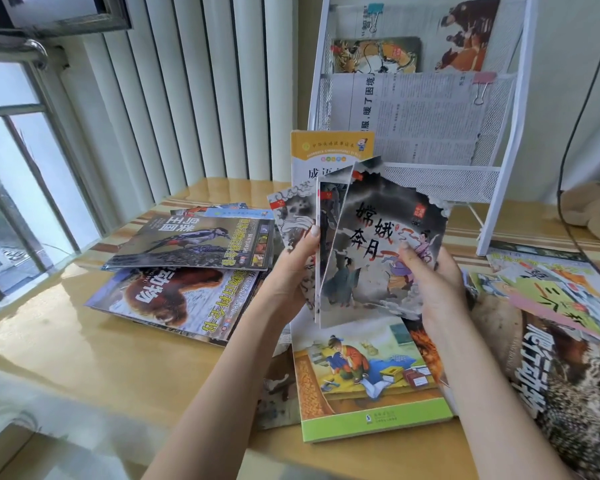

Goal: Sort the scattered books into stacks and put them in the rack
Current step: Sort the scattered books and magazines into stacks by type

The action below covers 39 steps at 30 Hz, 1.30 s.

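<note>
Grey thin books (371, 244) fanned upright, gripped between both hands (430, 282).

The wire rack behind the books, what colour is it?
White, mesh-fronted rack; the head view shows it clearly.

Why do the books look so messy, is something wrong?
Nothing is damaged. The bird book lies crooked across the animal book, and the thin grey booklets in both hands are fanned unevenly, not squared up.
</note>
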{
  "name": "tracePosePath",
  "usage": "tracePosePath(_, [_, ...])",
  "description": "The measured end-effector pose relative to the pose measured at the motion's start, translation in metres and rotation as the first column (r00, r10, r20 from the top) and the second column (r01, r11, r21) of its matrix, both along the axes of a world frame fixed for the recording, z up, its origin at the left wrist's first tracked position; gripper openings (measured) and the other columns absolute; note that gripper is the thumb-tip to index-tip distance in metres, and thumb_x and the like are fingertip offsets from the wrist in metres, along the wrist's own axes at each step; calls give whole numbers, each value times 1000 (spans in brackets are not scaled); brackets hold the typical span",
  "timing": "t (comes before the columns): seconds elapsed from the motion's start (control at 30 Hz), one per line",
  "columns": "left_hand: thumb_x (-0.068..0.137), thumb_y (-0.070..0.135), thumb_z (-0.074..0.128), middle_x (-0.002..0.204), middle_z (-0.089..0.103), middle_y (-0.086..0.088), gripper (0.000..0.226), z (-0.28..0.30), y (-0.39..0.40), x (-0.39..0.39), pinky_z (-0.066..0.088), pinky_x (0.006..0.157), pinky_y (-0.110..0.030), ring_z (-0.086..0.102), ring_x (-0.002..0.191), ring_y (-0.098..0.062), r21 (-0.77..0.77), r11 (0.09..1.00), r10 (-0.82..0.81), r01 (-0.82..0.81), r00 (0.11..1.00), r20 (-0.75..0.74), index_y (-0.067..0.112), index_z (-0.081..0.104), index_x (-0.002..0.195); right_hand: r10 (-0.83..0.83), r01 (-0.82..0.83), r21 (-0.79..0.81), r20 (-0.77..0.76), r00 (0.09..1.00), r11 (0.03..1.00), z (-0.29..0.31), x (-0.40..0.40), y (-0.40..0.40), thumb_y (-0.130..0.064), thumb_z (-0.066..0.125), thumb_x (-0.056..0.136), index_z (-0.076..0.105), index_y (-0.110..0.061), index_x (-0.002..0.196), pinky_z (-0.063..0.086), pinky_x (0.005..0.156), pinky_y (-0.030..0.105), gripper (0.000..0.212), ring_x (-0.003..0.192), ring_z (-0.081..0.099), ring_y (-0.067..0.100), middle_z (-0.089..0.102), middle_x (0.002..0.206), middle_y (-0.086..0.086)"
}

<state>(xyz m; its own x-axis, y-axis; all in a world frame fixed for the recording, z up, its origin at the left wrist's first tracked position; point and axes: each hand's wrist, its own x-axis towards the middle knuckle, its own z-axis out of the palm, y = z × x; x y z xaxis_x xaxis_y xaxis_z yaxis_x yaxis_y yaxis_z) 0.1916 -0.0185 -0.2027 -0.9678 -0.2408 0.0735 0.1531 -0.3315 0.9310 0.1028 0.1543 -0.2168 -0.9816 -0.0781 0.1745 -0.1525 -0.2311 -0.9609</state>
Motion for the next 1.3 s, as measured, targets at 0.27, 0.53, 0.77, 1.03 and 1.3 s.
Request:
tracePosePath(0.27, [80, 59, 53, 94, 74, -5, 51, 1, 2, -7, 56, 79, -37, 69, 86, -21, 116, 986, 108, -120, 988, 107, 16, 69, 103, -46, 46, -2, 41, 998, 999, -2, 1, -5, -27, 75, 77, 65, -22, 97, 50, 90, 36, 22, 98, 64, 17, 70, 101, -2])
tracePosePath(0.53, [87, 53, 54, 104, 68, -17, 49, -4, -12, -11, 54, 87, -50, 67, 79, -27, 232, 889, 365, -394, 917, 161, 10, 65, 108, -193, 195, 3, 180, 965, 981, -4, -3, 0, -35, 74, 78, 66, -15, 103, 47, 89, 36, 32, 98, 62, 17, 69, 99, -4])
tracePosePath(0.77, [79, 67, 52, 91, 74, -5, 54, 4, 3, -3, 52, 86, -41, 69, 90, -23, -105, 951, 303, -291, 946, 115, 19, 72, 88, -160, 155, 147, 27, 987, 977, 2, 9, -4, -43, 68, 81, 52, -12, 109, 37, 60, 24, 45, 81, 55, 8, 62, 97, -3])
tracePosePath(1.03, [79, 7, 73, 70, 71, 5, 6, 6, 13, 13, 56, 62, -24, 68, 67, -9, -333, 906, 212, -261, 961, -176, 11, 68, 78, -132, 163, 75, -315, 940, 984, 16, 18, -2, -27, 72, 82, 42, -21, 114, 46, 90, 32, 45, 105, 58, 15, 57, 118, 2])
tracePosePath(1.3, [64, 19, 86, 109, 66, 7, 59, 2, 8, 12, 54, 88, -25, 64, 102, -7, -467, 818, 297, -335, 942, -155, 30, 51, 111, 189, -69, 406, -263, 946, 911, 12, 23, -9, -29, 56, 93, 11, -30, 149, 21, 105, 23, 71, 130, 24, -3, 22, 140, -23])
